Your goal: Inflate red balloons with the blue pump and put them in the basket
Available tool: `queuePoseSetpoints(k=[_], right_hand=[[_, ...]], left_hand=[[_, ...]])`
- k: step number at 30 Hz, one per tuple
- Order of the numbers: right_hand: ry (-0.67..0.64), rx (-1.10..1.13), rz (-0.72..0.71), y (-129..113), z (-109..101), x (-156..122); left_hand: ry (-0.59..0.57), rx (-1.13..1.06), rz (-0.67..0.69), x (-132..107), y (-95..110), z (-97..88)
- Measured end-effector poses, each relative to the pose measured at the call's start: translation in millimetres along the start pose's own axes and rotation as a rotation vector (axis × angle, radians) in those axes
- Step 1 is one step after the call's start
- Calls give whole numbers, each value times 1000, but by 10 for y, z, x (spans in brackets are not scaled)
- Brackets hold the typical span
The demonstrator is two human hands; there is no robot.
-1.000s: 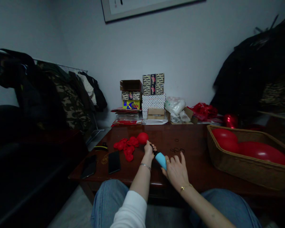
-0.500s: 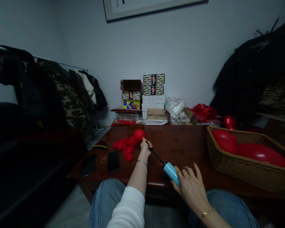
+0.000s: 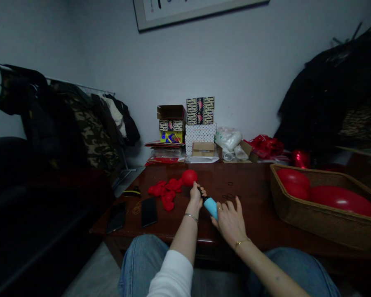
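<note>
A blue hand pump (image 3: 210, 207) with a black front end is held between my two hands over the table. My left hand (image 3: 197, 193) is closed around the black nozzle end, where a small, round, partly inflated red balloon (image 3: 189, 177) sits just beyond the fingers. The balloon's neck is hidden by those fingers. My right hand (image 3: 230, 218) grips the blue barrel, with some fingers stretched out. Several limp red balloons (image 3: 167, 199) lie in a pile to the left of my left hand.
A wicker basket (image 3: 315, 218) with large inflated red balloons stands on the right of the table (image 3: 253, 181). Two dark phones (image 3: 149, 212), yellow loops (image 3: 137, 208) and a black-and-yellow item (image 3: 132, 192) lie left. Dark rings (image 3: 230, 184) lie right of centre. Boxes (image 3: 200, 134) stand behind.
My right hand has pushed the blue barrel forward and left toward my left hand, so the dark rod no longer shows. The red balloon has shifted slightly right and looks slightly larger.
</note>
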State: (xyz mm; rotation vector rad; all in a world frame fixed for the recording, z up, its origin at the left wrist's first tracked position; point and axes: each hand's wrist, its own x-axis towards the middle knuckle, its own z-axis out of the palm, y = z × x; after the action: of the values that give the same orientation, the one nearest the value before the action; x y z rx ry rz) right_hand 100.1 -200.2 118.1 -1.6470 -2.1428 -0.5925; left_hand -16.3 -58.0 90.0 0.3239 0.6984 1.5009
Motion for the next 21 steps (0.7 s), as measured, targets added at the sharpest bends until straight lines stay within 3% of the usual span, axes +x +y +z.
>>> queuePoseSetpoints(k=[8,21], right_hand=[[6,-3,-15,11,139,-138],[26,-8,-72,356,17,-620]], left_hand=[[11,2,16,63,-22,-84],[61,-15,73,98,171,-140]])
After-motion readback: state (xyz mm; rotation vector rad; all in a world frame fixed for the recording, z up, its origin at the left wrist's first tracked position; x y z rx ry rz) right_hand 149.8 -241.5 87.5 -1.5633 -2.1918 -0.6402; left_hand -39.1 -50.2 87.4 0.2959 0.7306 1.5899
